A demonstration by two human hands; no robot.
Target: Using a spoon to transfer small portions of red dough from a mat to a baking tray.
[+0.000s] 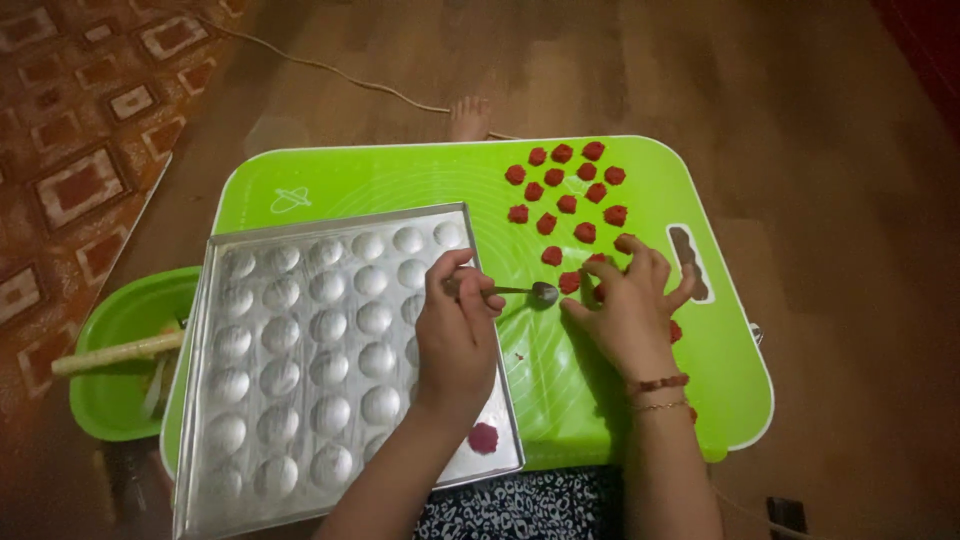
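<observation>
My left hand point(457, 325) is closed around the handle of a small metal spoon point(528, 292), whose bowl rests on the green board point(420, 180) near a red dough piece. My right hand point(625, 305) lies on the board with fingers spread, fingertips touching red dough pieces point(568, 282) in the lower rows. Several small red dough pieces point(566, 190) sit in rows on the board's far right part. A silver metal mould tray point(320, 350) with many round hollows lies on the board's left half, under my left wrist. One dark red piece point(483, 437) sits at the tray's near right corner.
A green bowl point(115, 340) with a pale stick point(115, 353) across it stands left of the tray. A cord point(330, 70) runs over the brown floor, and a foot point(468, 118) shows beyond the board. A patterned rug point(70, 150) lies at the left. Patterned fabric point(520, 505) covers my lap.
</observation>
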